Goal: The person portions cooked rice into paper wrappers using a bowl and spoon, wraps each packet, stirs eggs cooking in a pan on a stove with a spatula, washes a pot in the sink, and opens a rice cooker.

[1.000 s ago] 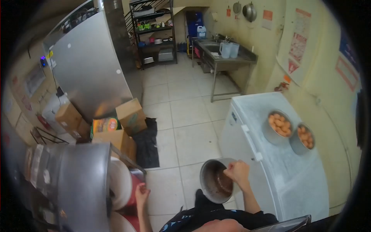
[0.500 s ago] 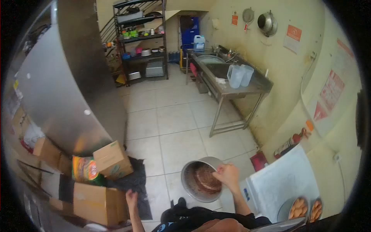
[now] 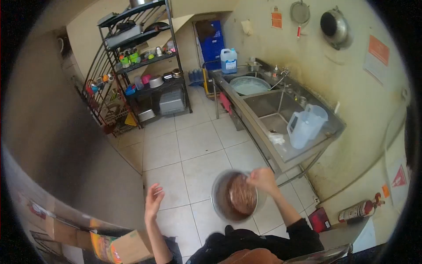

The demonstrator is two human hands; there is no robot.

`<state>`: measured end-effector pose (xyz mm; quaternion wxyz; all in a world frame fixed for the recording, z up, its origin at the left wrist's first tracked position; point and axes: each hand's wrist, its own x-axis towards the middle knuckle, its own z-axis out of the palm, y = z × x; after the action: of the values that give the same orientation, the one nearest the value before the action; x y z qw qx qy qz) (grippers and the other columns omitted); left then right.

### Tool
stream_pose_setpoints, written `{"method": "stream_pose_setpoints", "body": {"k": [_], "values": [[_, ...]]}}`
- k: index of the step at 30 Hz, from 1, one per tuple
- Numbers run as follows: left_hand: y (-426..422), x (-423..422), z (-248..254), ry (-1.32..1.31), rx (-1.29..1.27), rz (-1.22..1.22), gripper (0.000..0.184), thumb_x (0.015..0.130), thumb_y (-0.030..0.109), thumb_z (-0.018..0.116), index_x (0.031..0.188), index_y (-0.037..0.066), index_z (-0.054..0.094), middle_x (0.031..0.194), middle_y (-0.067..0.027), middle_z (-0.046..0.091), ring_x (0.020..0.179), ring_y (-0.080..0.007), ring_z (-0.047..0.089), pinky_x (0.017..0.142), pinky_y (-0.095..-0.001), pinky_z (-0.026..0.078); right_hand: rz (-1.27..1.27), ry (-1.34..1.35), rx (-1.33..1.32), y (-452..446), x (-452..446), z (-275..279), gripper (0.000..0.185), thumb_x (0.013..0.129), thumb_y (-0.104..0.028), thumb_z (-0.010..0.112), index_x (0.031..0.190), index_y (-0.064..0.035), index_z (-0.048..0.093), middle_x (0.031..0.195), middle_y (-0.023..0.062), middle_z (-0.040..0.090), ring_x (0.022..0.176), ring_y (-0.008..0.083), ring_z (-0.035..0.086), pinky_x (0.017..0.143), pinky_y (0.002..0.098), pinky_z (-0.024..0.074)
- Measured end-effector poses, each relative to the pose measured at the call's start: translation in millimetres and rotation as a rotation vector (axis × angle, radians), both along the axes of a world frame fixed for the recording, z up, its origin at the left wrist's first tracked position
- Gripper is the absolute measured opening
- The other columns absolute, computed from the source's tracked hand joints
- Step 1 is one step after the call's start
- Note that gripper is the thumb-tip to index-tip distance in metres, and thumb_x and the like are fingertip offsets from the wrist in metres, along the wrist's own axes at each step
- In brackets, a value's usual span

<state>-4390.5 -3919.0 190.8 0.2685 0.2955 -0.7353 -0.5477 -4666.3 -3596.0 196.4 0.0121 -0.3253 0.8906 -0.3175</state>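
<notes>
My right hand (image 3: 263,180) grips the rim of a round metal bowl (image 3: 222,193), held out over the floor in front of my body. The bowl is tilted and blurred by motion; its inside is coated with a brown residue (image 3: 243,196). My left hand (image 3: 154,202) hangs to the left of the bowl, apart from it. Its fingers are loosely curled but apart, with nothing held in them.
A steel sink unit (image 3: 272,119) stands ahead on the right, with plastic jugs (image 3: 303,130) on its near end. A black shelf rack (image 3: 176,66) is at the back left. Cardboard boxes (image 3: 132,246) are low left; a fire extinguisher (image 3: 356,211) is right.
I have moved forward, nearer to the sink unit, with the bowl still in my right hand. My left hand has risen and its fingers have spread. The white surface at right has mostly left the view.
</notes>
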Motion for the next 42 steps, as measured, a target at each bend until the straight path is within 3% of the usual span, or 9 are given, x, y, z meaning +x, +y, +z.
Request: {"method": "stream_pose_setpoints", "body": {"k": [6, 8, 13, 20, 25, 28, 30, 32, 42], "values": [[-128, -25, -120, 0.248, 0.472, 0.298, 0.048, 0.086, 0.027, 0.061, 0.127, 0.011, 0.042, 0.107, -0.0043, 0.053, 0.095, -0.0156, 0.052, 0.087, -0.0305, 0.041, -0.110, 0.049, -0.097, -118, -279, 68, 0.028, 0.062, -0.035, 0.071, 0.069, -0.0076, 0.066, 0.066, 0.0083, 0.065, 0.064, 0.0213, 0.064, 0.061, 0.0345, 0.0495], [-166, -48, -175, 0.246, 0.554, 0.713, 0.051, 0.086, 0.029, 0.060, 0.129, 0.013, 0.039, 0.109, -0.0038, 0.052, 0.099, -0.0175, 0.051, 0.087, -0.0300, 0.040, -0.125, 0.002, -0.062, -157, -375, 88, 0.029, 0.062, -0.034, 0.071, 0.071, -0.0072, 0.067, 0.070, 0.0097, 0.066, 0.068, 0.0228, 0.065, 0.065, 0.0348, 0.0504], [-319, -161, -282, 0.287, 0.639, 0.708, 0.053, 0.085, 0.031, 0.059, 0.130, 0.017, 0.035, 0.117, -0.0042, 0.047, 0.110, -0.0202, 0.046, 0.091, -0.0351, 0.037, -0.389, 0.171, 0.090, -238, -602, 107, 0.030, 0.062, -0.029, 0.072, 0.073, -0.0022, 0.067, 0.069, 0.0143, 0.066, 0.066, 0.0285, 0.065, 0.064, 0.0352, 0.0513], [-350, -483, -75, -0.008, 0.323, 0.491, 0.052, 0.087, 0.031, 0.057, 0.131, 0.021, 0.034, 0.125, -0.0086, 0.042, 0.108, -0.0215, 0.043, 0.089, -0.0420, 0.038, -0.737, 0.247, 0.257, -289, -839, 53, 0.032, 0.070, -0.028, 0.071, 0.085, -0.0011, 0.066, 0.089, 0.0181, 0.065, 0.081, 0.0324, 0.065, 0.070, 0.0388, 0.0535], [-390, -561, -101, -0.094, -0.177, 0.751, 0.071, 0.085, 0.015, 0.060, 0.140, 0.015, 0.015, 0.125, -0.0220, 0.039, 0.109, -0.0260, 0.046, 0.089, -0.0420, 0.039, -0.665, 0.456, 0.468, -296, -1009, -49, 0.024, 0.078, -0.017, 0.062, 0.096, -0.0020, 0.059, 0.087, 0.0144, 0.063, 0.079, 0.0294, 0.064, 0.067, 0.0381, 0.0525], [-370, -609, -90, -0.014, 0.173, 0.961, 0.077, 0.084, 0.013, 0.062, 0.140, 0.017, 0.010, 0.125, -0.0247, 0.038, 0.106, -0.0274, 0.047, 0.085, -0.0402, 0.042, -0.481, 0.628, 0.518, -304, -1023, -100, 0.020, 0.077, -0.012, 0.056, 0.095, -0.0029, 0.056, 0.088, 0.0129, 0.060, 0.078, 0.0281, 0.062, 0.064, 0.0392, 0.0516], [-397, -568, -164, 0.539, -0.174, 0.188, 0.082, 0.081, 0.014, 0.065, 0.139, 0.019, 0.006, 0.123, -0.0246, 0.038, 0.105, -0.0279, 0.047, 0.082, -0.0413, 0.043, -0.280, 0.629, 0.591, -310, -1013, -119, 0.019, 0.076, -0.009, 0.052, 0.094, -0.0042, 0.053, 0.086, 0.0126, 0.058, 0.079, 0.0286, 0.061, 0.062, 0.0400, 0.0509], [-393, -601, -155, 0.106, 0.034, 0.956, 0.083, 0.080, 0.015, 0.067, 0.137, 0.023, 0.007, 0.121, -0.0217, 0.040, 0.101, -0.0268, 0.047, 0.079, -0.0447, 0.043, -0.177, 0.531, 0.562, -325, -998, -125, 0.016, 0.076, -0.009, 0.053, 0.091, -0.0044, 0.053, 0.087, 0.0132, 0.058, 0.080, 0.0300, 0.061, 0.063, 0.0401, 0.0506], [-409, -651, -168, 0.040, 0.323, 0.952, 0.081, 0.080, 0.021, 0.068, 0.136, 0.032, 0.010, 0.120, -0.0104, 0.043, 0.101, -0.0274, 0.047, 0.085, -0.0488, 0.038, -0.416, 0.139, 0.380, -324, -1062, -166, 0.018, 0.073, -0.016, 0.062, 0.088, -0.0061, 0.063, 0.084, 0.0196, 0.063, 0.077, 0.0368, 0.061, 0.067, 0.0447, 0.0486]]}}
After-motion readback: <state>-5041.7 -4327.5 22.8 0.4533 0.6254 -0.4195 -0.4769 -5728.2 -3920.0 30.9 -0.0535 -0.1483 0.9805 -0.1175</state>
